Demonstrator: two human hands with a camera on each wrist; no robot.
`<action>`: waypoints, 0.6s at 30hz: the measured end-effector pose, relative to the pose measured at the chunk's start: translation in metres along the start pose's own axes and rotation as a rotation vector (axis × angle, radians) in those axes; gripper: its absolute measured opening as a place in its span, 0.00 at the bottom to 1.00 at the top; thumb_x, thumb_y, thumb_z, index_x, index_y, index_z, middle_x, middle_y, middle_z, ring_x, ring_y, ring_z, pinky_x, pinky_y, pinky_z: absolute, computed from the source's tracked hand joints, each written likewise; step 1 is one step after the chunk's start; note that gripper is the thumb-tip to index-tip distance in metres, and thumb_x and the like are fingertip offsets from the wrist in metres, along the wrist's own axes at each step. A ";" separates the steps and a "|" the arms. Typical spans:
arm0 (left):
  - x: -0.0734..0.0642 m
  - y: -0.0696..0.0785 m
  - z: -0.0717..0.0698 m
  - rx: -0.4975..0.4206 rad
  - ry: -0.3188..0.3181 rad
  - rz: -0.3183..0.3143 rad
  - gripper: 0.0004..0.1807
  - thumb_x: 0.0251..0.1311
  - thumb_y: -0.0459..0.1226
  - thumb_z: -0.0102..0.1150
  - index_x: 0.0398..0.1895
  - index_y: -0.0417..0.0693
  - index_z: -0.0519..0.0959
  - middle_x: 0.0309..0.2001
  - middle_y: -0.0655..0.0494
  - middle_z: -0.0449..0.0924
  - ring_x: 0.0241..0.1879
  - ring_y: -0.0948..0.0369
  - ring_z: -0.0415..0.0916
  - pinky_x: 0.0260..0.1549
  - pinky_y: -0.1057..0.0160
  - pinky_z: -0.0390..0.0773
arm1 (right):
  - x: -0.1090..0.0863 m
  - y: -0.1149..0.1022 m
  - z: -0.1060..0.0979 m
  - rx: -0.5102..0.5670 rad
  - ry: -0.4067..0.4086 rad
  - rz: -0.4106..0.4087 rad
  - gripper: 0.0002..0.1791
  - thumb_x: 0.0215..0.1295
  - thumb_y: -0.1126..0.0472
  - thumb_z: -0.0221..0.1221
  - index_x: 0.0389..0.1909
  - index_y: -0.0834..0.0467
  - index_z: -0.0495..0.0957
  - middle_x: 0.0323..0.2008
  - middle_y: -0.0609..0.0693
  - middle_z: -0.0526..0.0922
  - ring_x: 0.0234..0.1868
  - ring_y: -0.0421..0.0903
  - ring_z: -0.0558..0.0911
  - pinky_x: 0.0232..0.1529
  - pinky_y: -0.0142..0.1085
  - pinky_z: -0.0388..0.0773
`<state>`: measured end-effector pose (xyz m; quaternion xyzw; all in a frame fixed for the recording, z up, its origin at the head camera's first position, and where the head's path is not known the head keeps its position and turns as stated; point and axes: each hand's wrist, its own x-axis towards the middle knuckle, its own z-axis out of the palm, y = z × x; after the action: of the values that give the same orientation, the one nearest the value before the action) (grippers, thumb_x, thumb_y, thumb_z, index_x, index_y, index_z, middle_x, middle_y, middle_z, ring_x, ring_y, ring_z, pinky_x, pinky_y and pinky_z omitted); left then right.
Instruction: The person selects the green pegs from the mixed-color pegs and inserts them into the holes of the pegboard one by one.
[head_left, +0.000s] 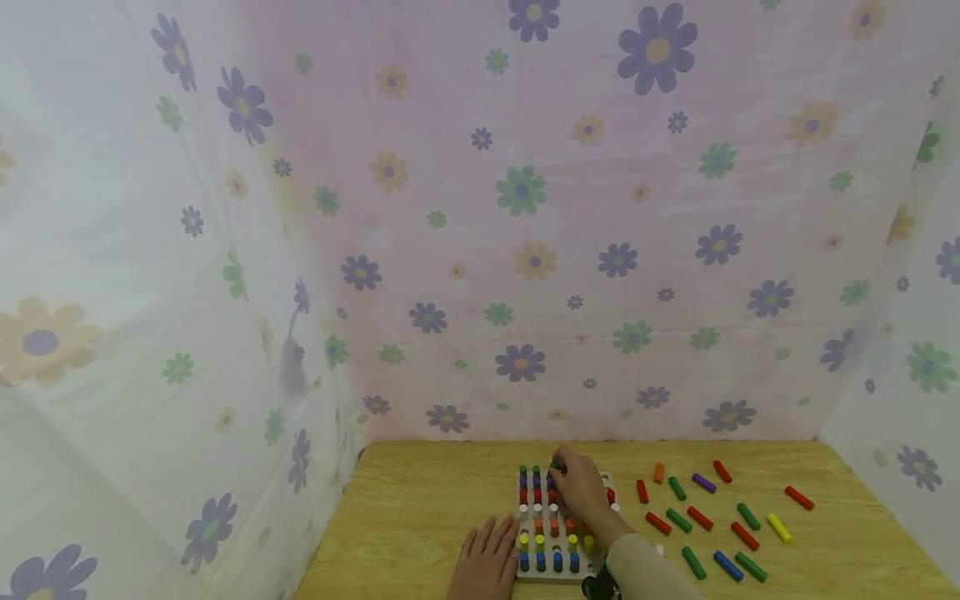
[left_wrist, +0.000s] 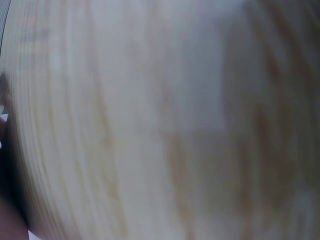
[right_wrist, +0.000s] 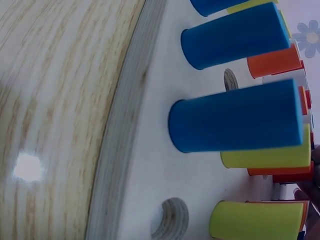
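A pale wooden pegboard lies on the table, with rows of green, purple, red, white, orange, yellow and blue pegs standing in it. At its far edge my right hand pinches a green peg by the fingertips, over the green row; the hand hides part of the board. My left hand rests beside the board's left edge, fingers extended. Up close in the right wrist view, blue pegs and a yellow peg stand near a bare hole. The left wrist view shows blurred wood grain.
Loose pegs lie scattered right of the board on the wooden table, among them a red peg, a yellow peg, a blue peg and a purple peg. A flowered curtain encloses the back and sides.
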<state>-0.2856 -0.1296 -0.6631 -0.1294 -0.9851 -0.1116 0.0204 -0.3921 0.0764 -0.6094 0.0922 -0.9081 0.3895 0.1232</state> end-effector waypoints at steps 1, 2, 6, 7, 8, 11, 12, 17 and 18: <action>0.000 0.000 0.000 0.004 -0.001 0.000 0.35 0.80 0.61 0.19 0.78 0.63 0.66 0.75 0.65 0.66 0.75 0.53 0.61 0.73 0.42 0.60 | 0.000 0.000 0.000 -0.003 0.000 -0.001 0.08 0.68 0.65 0.66 0.46 0.59 0.83 0.39 0.50 0.87 0.35 0.45 0.84 0.35 0.44 0.84; 0.001 -0.001 0.001 0.007 -0.002 0.000 0.35 0.80 0.62 0.19 0.78 0.63 0.66 0.75 0.65 0.66 0.75 0.53 0.61 0.73 0.42 0.60 | 0.000 -0.001 0.000 -0.005 0.000 -0.002 0.07 0.68 0.65 0.66 0.45 0.59 0.83 0.39 0.50 0.87 0.35 0.45 0.84 0.36 0.45 0.84; 0.001 -0.001 0.003 0.019 -0.007 -0.004 0.36 0.79 0.62 0.18 0.78 0.64 0.66 0.75 0.66 0.66 0.75 0.54 0.61 0.73 0.43 0.60 | 0.000 -0.002 -0.002 0.001 -0.004 -0.003 0.06 0.68 0.65 0.66 0.45 0.59 0.84 0.38 0.49 0.87 0.35 0.45 0.84 0.36 0.45 0.84; 0.001 -0.001 0.003 0.023 -0.007 -0.005 0.36 0.79 0.62 0.17 0.78 0.64 0.66 0.75 0.66 0.66 0.75 0.54 0.61 0.73 0.43 0.60 | 0.000 -0.002 -0.002 0.007 -0.006 -0.001 0.06 0.68 0.65 0.66 0.44 0.59 0.84 0.38 0.49 0.87 0.35 0.44 0.84 0.36 0.44 0.84; 0.001 -0.001 0.003 0.022 -0.005 -0.006 0.37 0.79 0.62 0.17 0.78 0.64 0.67 0.75 0.66 0.66 0.75 0.54 0.61 0.73 0.43 0.60 | 0.000 -0.002 -0.002 0.012 -0.007 0.000 0.06 0.69 0.65 0.66 0.44 0.59 0.84 0.37 0.49 0.87 0.35 0.44 0.84 0.36 0.44 0.84; 0.000 -0.001 0.001 0.021 0.003 -0.002 0.36 0.79 0.62 0.17 0.77 0.64 0.67 0.75 0.66 0.67 0.75 0.54 0.62 0.73 0.43 0.60 | -0.001 -0.003 -0.003 0.025 -0.012 -0.002 0.05 0.69 0.65 0.66 0.43 0.59 0.85 0.36 0.48 0.87 0.34 0.43 0.84 0.36 0.43 0.84; -0.001 -0.001 0.001 0.021 0.008 0.001 0.36 0.79 0.62 0.18 0.77 0.64 0.67 0.74 0.66 0.67 0.75 0.54 0.62 0.72 0.42 0.61 | 0.000 -0.003 -0.004 0.019 -0.012 -0.007 0.05 0.68 0.65 0.66 0.43 0.59 0.85 0.36 0.48 0.87 0.34 0.43 0.84 0.35 0.43 0.84; -0.002 0.000 0.000 0.017 0.024 0.010 0.34 0.80 0.61 0.20 0.77 0.64 0.67 0.74 0.66 0.68 0.74 0.53 0.63 0.72 0.42 0.62 | 0.002 -0.002 -0.005 -0.060 -0.025 -0.031 0.05 0.67 0.65 0.68 0.42 0.59 0.86 0.35 0.48 0.87 0.34 0.44 0.84 0.36 0.44 0.85; -0.002 0.000 0.000 0.017 0.023 0.010 0.34 0.80 0.61 0.21 0.77 0.64 0.67 0.74 0.66 0.68 0.74 0.53 0.63 0.72 0.42 0.62 | 0.003 -0.002 -0.005 -0.075 -0.031 -0.037 0.04 0.67 0.65 0.68 0.41 0.59 0.86 0.35 0.47 0.87 0.34 0.44 0.84 0.36 0.44 0.85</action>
<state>-0.2837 -0.1303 -0.6628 -0.1330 -0.9850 -0.1047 0.0335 -0.3933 0.0787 -0.6038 0.1102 -0.9220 0.3514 0.1196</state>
